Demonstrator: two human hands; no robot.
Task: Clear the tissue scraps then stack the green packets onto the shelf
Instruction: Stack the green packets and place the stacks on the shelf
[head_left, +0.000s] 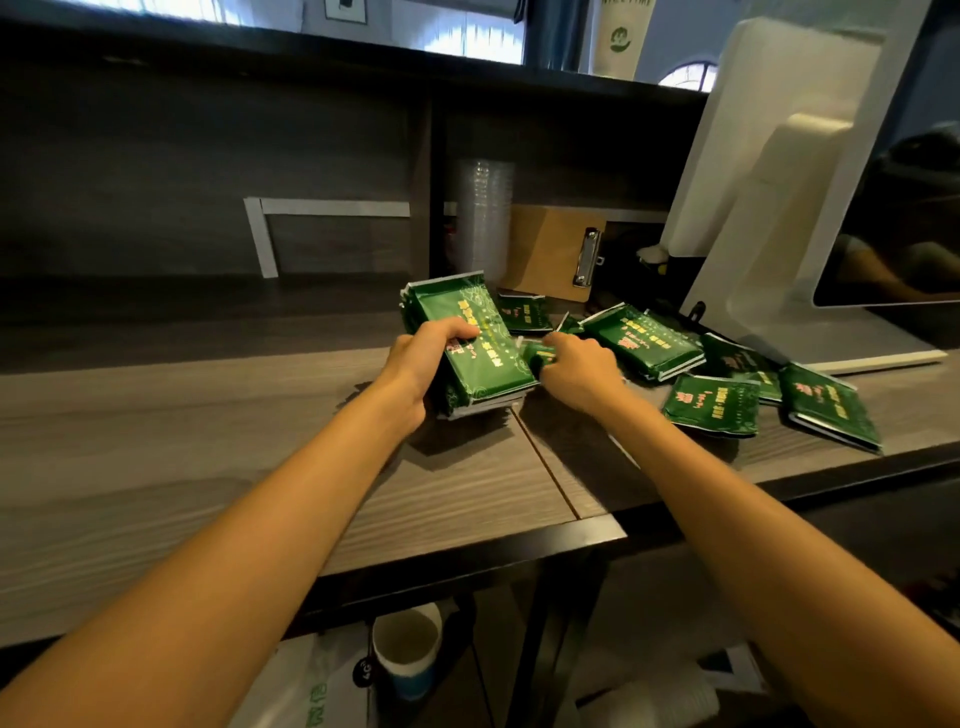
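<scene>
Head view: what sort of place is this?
Probably a café or shop service counter: a till-style screen on a white stand, a stack of clear plastic cups and a clipboard.

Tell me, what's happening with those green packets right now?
Left hand grips packet stack. Right hand pinches one small packet. More packets loose on counter, right side. No obstruction seen.

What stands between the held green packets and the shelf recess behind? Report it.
Straight behind the stack of green packets in the left hand, a column of clear cups and a leaning clipboard stand in the shelf recess. Left of the divider, nothing visible blocks.
</scene>
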